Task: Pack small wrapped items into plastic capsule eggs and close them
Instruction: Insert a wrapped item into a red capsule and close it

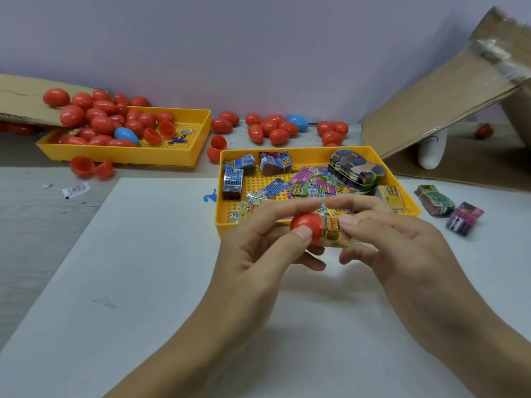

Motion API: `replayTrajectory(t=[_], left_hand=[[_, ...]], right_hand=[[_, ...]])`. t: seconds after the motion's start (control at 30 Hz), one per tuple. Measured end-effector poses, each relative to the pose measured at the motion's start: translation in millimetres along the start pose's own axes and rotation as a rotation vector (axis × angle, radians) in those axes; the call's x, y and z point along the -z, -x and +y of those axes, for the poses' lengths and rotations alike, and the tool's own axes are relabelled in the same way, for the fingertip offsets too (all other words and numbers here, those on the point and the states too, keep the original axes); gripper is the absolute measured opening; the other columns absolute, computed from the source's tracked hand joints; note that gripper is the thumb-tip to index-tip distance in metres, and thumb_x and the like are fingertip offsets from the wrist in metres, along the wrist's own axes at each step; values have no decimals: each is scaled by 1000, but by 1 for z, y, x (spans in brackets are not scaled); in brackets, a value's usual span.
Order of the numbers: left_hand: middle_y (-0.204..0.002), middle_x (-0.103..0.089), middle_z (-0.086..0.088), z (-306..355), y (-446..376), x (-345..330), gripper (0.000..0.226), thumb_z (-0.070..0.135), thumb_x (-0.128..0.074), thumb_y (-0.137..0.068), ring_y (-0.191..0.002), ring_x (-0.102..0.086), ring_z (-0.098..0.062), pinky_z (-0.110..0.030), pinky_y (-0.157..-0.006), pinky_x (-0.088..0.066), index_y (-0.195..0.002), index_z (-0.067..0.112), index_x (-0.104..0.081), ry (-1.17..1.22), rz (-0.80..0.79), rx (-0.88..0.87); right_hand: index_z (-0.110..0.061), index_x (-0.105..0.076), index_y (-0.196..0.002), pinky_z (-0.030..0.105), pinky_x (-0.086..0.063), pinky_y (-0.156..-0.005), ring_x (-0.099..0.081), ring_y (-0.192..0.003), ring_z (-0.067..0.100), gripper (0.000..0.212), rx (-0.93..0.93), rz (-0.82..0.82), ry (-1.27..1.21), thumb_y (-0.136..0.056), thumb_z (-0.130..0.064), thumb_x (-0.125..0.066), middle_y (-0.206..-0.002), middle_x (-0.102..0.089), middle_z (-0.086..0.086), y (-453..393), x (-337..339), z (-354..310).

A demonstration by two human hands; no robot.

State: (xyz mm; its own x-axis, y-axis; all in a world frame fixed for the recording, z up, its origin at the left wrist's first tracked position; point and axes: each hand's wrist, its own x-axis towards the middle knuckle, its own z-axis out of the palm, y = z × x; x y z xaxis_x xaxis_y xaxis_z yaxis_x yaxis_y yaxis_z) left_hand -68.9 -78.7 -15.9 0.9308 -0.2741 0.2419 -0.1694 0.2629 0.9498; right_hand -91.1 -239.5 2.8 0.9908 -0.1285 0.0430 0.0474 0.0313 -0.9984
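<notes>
Two bare forearms are seen entering from the bottom edge, uncovered by any sleeve as far as the frame shows. The left hand (258, 245) and the right hand (402, 242) are ungloved. No ring, watch or bracelet is worn. Short, unpainted nails are shown on the thumbs and fingers (349, 220).

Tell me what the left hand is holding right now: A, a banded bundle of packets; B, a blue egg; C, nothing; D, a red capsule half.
D: the left hand pinches a red capsule half while the right hand pushes a wrapped packet into it.
</notes>
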Motion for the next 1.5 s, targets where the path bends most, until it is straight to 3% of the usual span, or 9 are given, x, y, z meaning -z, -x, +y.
replayTrajectory(t=[0.07,0.4,0.6,0.8,1.07,1.2,1.27,1.4,1.5], left_hand=[[-103,-67,-17,0,0,-1,28,12,-57,-86,-77,-70,-24,-31,-68,-58,-106,20,-75,-4,3,0],[-92,-74,-4,-6,1,2,33,28,-61,-81,-78,-74,-27,-38,-73,-61,-111,19,-74,-11,-21,27],[-105,-70,-9,-4,0,2,30,28,-65,-81,-77,-74,-25,-40,-75,-62,-109,22,-75,-51,-13,20],[-106,-66,-7,-4,0,1,29,15,-72,-83,-78,-74,-25,-30,-72,-60,-112,20,-75,-89,-9,-29],[-98,-62,-7,-1,3,-2,36,4,-69,-81,-77,-74,-23,-13,-65,-54,-115,16,-72,-87,71,-120],[-98,-64,-6,-1,4,-4,38,7,-71,-83,-81,-73,-28,-18,-69,-56,-118,20,-70,-149,72,-206],[-99,-68,-2,-1,5,-3,39,12,-76,-82,-83,-73,-27,-23,-75,-58,-118,27,-69,-189,80,-245],[-100,-71,10,0,5,-3,33,19,-73,-83,-88,-73,-13,-19,-78,-56,-114,28,-66,-321,104,-337],[-104,-71,8,0,6,-2,29,21,-71,-86,-95,-71,-11,-20,-82,-55,-115,22,-66,-456,116,-409]], right_hand=[[-11,-77,-65,30,-48,-64,-64,-90,12,9,-12,-14,-25,-67,-20,-78,-113,-68,-4,0,0,-1],[-12,-79,-69,29,-50,-61,-64,-94,9,29,-41,-45,-74,-63,-37,-66,-116,-67,-2,1,-3,-3],[-13,-79,-72,30,-50,-63,-64,-96,9,19,-31,-63,-54,-70,-31,-74,-117,-67,-2,1,-1,-1],[-17,-80,-72,30,-49,-66,-64,-97,8,21,-5,-36,11,-75,-32,-65,-113,-69,-8,1,0,2],[-21,-77,-64,26,-51,-59,-65,-82,5,24,43,28,57,-61,-45,-79,-98,-72,-9,1,0,-1],[-17,-72,-69,24,-51,-51,-67,-68,11,27,26,6,-26,-51,-25,-91,-75,-72,-1,1,2,-4],[-17,-73,-76,25,-52,-51,-69,-68,15,23,4,-7,-75,-59,-16,-88,-73,-72,3,1,4,-6],[-15,-80,-84,31,-55,-54,-73,-80,20,20,-61,-61,-79,-67,-25,-80,-85,-75,12,0,7,-12],[-15,-82,-84,30,-56,-55,-74,-84,18,38,-92,-81,-50,-69,-47,-66,-88,-77,10,-1,7,-16]])
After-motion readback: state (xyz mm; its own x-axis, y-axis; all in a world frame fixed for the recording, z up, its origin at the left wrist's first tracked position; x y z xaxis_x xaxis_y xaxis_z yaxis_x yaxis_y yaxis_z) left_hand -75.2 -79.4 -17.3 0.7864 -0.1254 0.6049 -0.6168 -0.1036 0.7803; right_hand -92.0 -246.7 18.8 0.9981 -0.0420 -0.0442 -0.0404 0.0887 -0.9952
